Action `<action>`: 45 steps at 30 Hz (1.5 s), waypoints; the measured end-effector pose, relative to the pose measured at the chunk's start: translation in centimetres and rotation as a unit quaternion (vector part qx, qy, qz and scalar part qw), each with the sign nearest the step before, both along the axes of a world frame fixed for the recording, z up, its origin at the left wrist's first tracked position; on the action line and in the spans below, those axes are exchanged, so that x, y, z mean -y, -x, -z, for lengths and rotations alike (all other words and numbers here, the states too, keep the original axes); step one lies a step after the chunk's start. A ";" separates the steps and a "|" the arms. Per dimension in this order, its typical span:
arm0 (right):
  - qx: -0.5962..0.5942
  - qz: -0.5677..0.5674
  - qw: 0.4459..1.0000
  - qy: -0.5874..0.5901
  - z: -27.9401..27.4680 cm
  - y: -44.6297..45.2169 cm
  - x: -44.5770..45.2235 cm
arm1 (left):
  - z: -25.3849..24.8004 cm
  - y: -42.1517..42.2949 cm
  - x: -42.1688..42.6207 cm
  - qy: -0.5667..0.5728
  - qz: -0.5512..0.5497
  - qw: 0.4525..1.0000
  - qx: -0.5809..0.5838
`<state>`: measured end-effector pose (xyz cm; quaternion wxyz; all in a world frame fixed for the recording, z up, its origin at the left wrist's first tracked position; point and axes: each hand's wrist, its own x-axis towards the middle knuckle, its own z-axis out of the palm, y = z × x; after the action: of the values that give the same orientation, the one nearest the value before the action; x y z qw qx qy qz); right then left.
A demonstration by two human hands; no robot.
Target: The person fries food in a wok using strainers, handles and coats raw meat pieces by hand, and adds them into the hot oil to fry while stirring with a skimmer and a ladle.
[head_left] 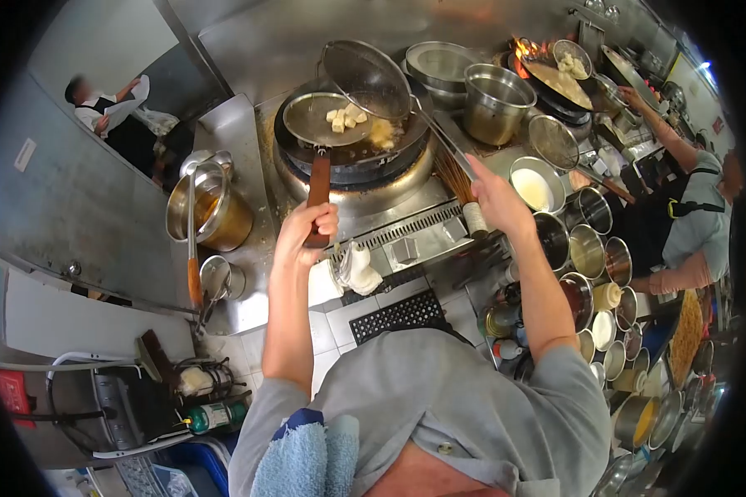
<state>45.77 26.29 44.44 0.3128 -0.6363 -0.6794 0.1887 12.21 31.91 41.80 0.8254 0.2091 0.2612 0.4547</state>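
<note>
My left hand (307,228) is closed around the wooden handle of a round strainer (302,124). Pale cubes (346,118), perhaps tofu, lie in the strainer, which is over the wok (389,153). My right hand (499,195) grips the metal handle of a long-handled utensil with a wide, dark round head (363,76). That head is raised and tilted above the wok, to the right of the cubes; whether it is a ladle or a strainer I cannot tell. Beneath it, some pale yellowish food (385,132) shows in the wok.
Left of the wok stands a metal pot (211,207) of brownish liquid with a ladle. A deep pot (497,103) is at its right. Several seasoning tins (587,251) crowd my right side. Flames (522,58) rise by another wok, where a co-worker (696,207) stands.
</note>
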 end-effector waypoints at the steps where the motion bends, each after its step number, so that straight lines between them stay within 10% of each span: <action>1: -0.028 -0.013 1.000 0.002 0.6 -0.7 -0.4 | 0.1 -0.3 -0.1 -0.045 -0.002 0.996 -0.083; 18: 0.027 0.065 0.997 -0.007 2.5 -1.6 -5.4 | -3.1 4.3 -3.4 -0.057 -0.061 0.932 -0.353; 36: 0.012 -0.008 1.000 -0.001 2.9 3.6 -8.6 | -1.4 -2.6 -5.2 0.126 0.030 0.986 0.103; 44: 0.027 -0.042 0.999 0.015 1.7 2.5 -4.3 | 0.0 -1.7 -6.0 0.129 0.028 0.989 0.065; 45: 0.033 -0.054 0.998 0.028 0.9 2.2 -3.9 | 0.3 -1.8 -4.9 -0.045 0.059 0.995 -0.071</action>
<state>43.60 30.24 43.58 0.2611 -0.6132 -0.7173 0.2031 14.06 36.77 41.54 0.8203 0.2925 0.2854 0.4001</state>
